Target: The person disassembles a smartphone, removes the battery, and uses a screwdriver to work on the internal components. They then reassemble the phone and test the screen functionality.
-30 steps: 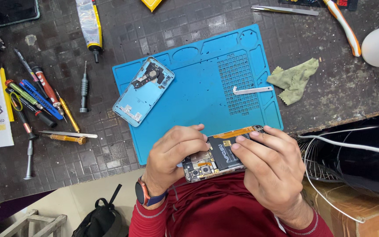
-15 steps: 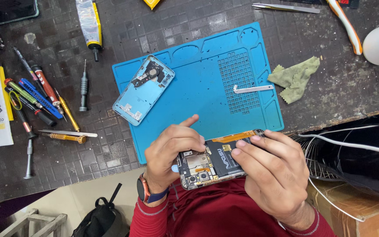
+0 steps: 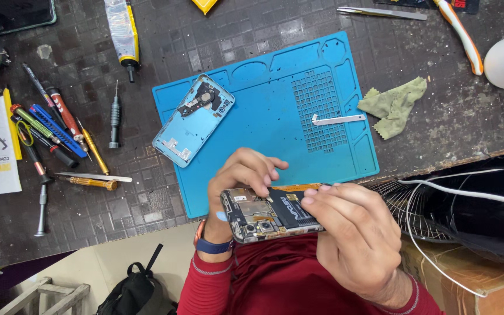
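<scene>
Opened phone: dark rectangular handset with back removed, circuit board, camera modules and black battery exposed; held in the air above the near edge of the bench, over the red-sleeved lap, board side up toward the camera, likely so the internals stay in plain view.
Left hand: curled around the camera end of the handset, fingers bent over the top edge, thumb side underneath, clamping it steady; blue wristband on the wrist.
Right hand: wrapped around the other end, fingers pressed on the battery face; grip closed on the phone, bracing it from the opposite side.
Blue silicone work mat: flat on the dark bench just beyond the hands, moulded trays along its edge, apparently for keeping small parts.
Pale blue back cover: inner side up on the mat's left part, well apart from the handset.
Thin metal strip: on the mat's grid area.
Green cloth: crumpled right of the mat.
Screwdrivers and pens: spread left of the mat, within reach.
</scene>
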